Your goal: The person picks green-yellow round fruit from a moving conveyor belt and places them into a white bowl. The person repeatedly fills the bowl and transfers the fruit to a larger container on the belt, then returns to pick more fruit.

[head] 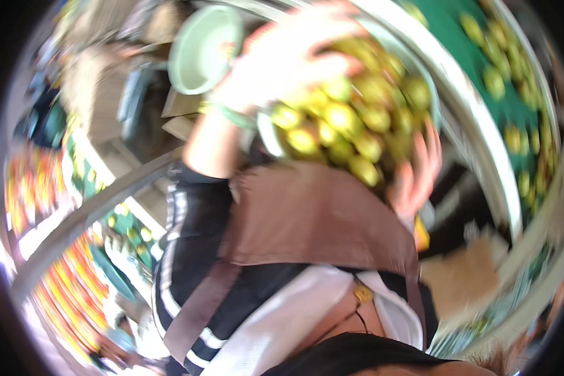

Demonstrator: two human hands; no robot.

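A pale green basin (431, 89), heaped with round yellow-green fruits (343, 117), stands in front of my apron (310, 211). My left hand (301, 56), blurred and overexposed, reaches over the far left of the heap with its fingers spread. Whether a fruit sits under that palm is hidden by glare. At the near right side of the heap, my right hand (416, 169) points its fingers upward, against the fruits or the basin rim. Blur hides whether those fingers grip anything. A green band (235, 116) circles my left wrist.
Another pale green basin (204, 51) stands at upper left. To the right curves a green surface (470, 37) with a white edge (479, 113) and scattered fruits (498, 51). Cardboard (465, 277) lies at lower right. A grey rail (94, 216) crosses the left side.
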